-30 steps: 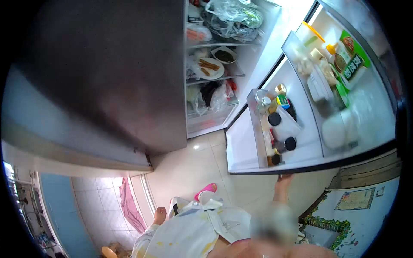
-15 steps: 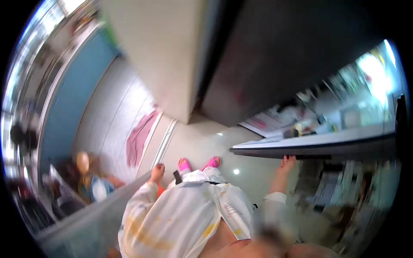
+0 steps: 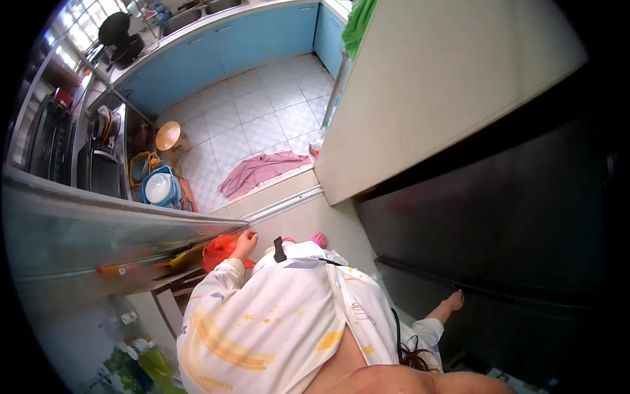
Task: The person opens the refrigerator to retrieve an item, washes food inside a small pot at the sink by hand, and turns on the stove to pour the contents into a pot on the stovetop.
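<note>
My left hand (image 3: 247,243) hangs at my left side, fingers loosely curled, with nothing visible in it. Just behind it, by the glass sliding door (image 3: 131,230), is a red plastic bag (image 3: 220,251); I see no grip on the bag. My right hand (image 3: 454,301) reaches out to the dark refrigerator door (image 3: 420,289), close to its long horizontal groove (image 3: 499,287). Its fingers point at the door and are too small and foreshortened to show whether they grip. Now the refrigerator's dark front shows no opening.
A floor track (image 3: 282,205) and a pink cloth (image 3: 262,172) lie at the kitchen entrance. Inside are blue cabinets (image 3: 256,43), a sink (image 3: 182,21), and basins (image 3: 159,188) on the floor. A pale wall panel (image 3: 420,98) stands between entrance and refrigerator.
The refrigerator door, open with lit shelves showing, has swung closed. My right hand has moved with it. My view has turned left toward the kitchen; my left hand stays low at my side.
</note>
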Motion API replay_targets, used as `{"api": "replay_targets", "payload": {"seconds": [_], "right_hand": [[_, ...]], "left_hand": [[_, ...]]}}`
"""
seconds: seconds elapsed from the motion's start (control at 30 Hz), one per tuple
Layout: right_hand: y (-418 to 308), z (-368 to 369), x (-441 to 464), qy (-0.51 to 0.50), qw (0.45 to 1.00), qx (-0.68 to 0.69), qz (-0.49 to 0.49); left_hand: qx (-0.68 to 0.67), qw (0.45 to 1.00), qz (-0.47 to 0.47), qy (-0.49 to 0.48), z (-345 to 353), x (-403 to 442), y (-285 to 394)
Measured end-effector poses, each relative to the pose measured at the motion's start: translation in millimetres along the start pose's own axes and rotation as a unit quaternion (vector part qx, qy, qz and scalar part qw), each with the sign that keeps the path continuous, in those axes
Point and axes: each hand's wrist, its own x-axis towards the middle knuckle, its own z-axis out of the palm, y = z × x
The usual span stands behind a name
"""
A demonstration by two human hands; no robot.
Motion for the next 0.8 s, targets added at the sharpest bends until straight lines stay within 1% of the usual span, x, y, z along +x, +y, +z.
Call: {"api": "replay_targets", "payload": {"seconds": [0.03, 0.07, 0.1, 0.13, 0.17, 0.2, 0.27, 0.33, 0.37, 0.4, 0.43, 0.47, 0.5, 0.53, 0.57, 0.6, 0.63, 0.67, 0.73, 0.77, 0.8], "right_hand": [[-11, 4, 4, 0.027, 0.999, -0.039, 0.004], [-24, 5, 3, 0.055, 0.995, -0.078, 0.007], [-49, 6, -3, 0.047, 0.996, -0.08, 0.001], [-77, 9, -9, 0.052, 0.991, -0.112, 0.045], [-91, 9, -20, 0.061, 0.984, -0.142, 0.087], [-85, 8, -24, 0.058, 0.985, -0.142, 0.08], [-65, 7, -26, 0.113, 0.969, -0.216, -0.04], [-93, 8, -67, 0.102, 0.942, -0.301, -0.107], [-69, 20, -55, 0.059, 0.836, -0.492, -0.236], [-34, 40, -45, 0.014, 0.673, -0.652, -0.349], [-20, 63, -51, 0.017, 0.67, -0.654, -0.352], [-3, 84, -64, -0.162, 0.641, -0.652, -0.371], [7, 106, -82, -0.336, 0.589, -0.631, -0.377], [15, 129, -111, -0.331, 0.587, -0.633, -0.38], [21, 155, -148, -0.396, 0.666, -0.545, -0.319], [23, 185, -172, -0.453, 0.731, -0.443, -0.253], [44, 233, -182, -0.544, 0.703, -0.367, -0.274], [60, 268, -189, -0.627, 0.663, -0.288, -0.291], [-2, 305, -260, -0.637, 0.682, -0.232, -0.275], [-58, 303, -304, -0.632, 0.685, -0.242, -0.27], [-108, 309, -340, -0.628, 0.688, -0.25, -0.264]], "left_hand": [[-0.006, 1.0, -0.002, 0.009, 7, 1, 4], [-0.061, 0.998, -0.02, 0.009, 11, 2, 10], [-0.116, 0.992, -0.039, 0.009, 20, 6, 18], [-0.12, 0.992, -0.045, 0.017, 29, 13, 28], [-0.146, 0.988, -0.052, 0.022, 29, 12, 43], [-0.172, 0.983, -0.058, 0.024, 26, 10, 60], [-0.197, 0.978, -0.065, 0.021, 21, 13, 96], [-0.295, 0.954, -0.05, 0.014, 19, 21, 147], [-0.334, 0.942, -0.019, -0.007, 13, 26, 177], [-0.371, 0.928, 0.013, -0.029, 4, 29, 209], [-0.418, 0.905, 0.053, -0.055, -7, 30, 243], [-0.462, 0.878, 0.096, -0.081, -17, 27, 276], [-0.478, 0.855, 0.164, -0.115, -31, 20, 315], [-0.492, 0.826, 0.232, -0.147, -48, 12, 355], [-0.496, 0.779, 0.325, -0.202, -63, 5, 386], [-0.492, 0.721, 0.417, -0.254, -83, -1, 418], [-0.461, 0.725, 0.462, -0.219, -103, -21, 447], [-0.471, 0.671, 0.511, -0.257, -126, -29, 464], [-0.435, 0.575, 0.586, -0.371, -177, -30, 501], [-0.41, 0.523, 0.611, -0.43, -202, -30, 519], [-0.405, 0.481, 0.621, -0.467, -221, -24, 534]]}}
